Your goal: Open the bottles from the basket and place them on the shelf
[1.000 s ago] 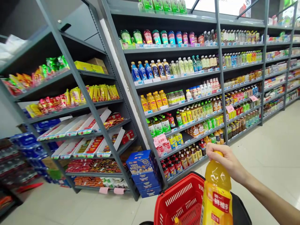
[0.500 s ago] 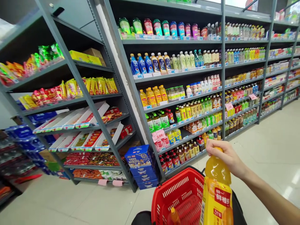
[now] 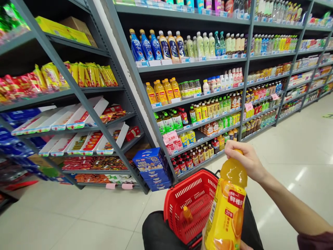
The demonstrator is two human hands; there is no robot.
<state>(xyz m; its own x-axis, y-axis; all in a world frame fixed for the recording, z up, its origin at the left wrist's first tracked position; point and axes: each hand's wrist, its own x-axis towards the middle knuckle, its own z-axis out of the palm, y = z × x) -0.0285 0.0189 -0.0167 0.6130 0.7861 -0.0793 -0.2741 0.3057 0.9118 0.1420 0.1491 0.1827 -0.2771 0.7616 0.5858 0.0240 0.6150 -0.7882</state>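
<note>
Right now your right hand (image 3: pixel 244 161) has its fingers (image 3: pixel 235 147) wrapped tight over the cap and neck of the big orange juice bottle (image 3: pixel 229 208). The bottle hangs tilted just to the right of the red basket (image 3: pixel 189 184), its body overlapping the basket's right rim and its base dropping out of view at the bottom edge. A sliver of skin shows under that base, probably your left hand (image 3: pixel 244 246), but I cannot tell whether its fingers cup the bottle or only sit near it.

Inside the basket a small orange bottle (image 3: pixel 186 214) lies on the mesh floor, towards the middle. The basket sits on a dark shape (image 3: pixel 156 232) at its lower left; what that is I cannot make out. Beyond the basket stand the drink shelves (image 3: pixel 197 66), and to its upper left a stack of blue boxes (image 3: pixel 151 163) rests on the tiled floor (image 3: pixel 78 215).

As I read it, you are in the carrying step: bottle in hand, not in the basket. Getting it inside calls for moving it left until the base clears the right rim, then lowering it beside the small bottle rather than onto it, and loosening the fingers at the cap only once the basket takes the weight. It looks full and heavy, so a top-only hold may let it swing.
</note>
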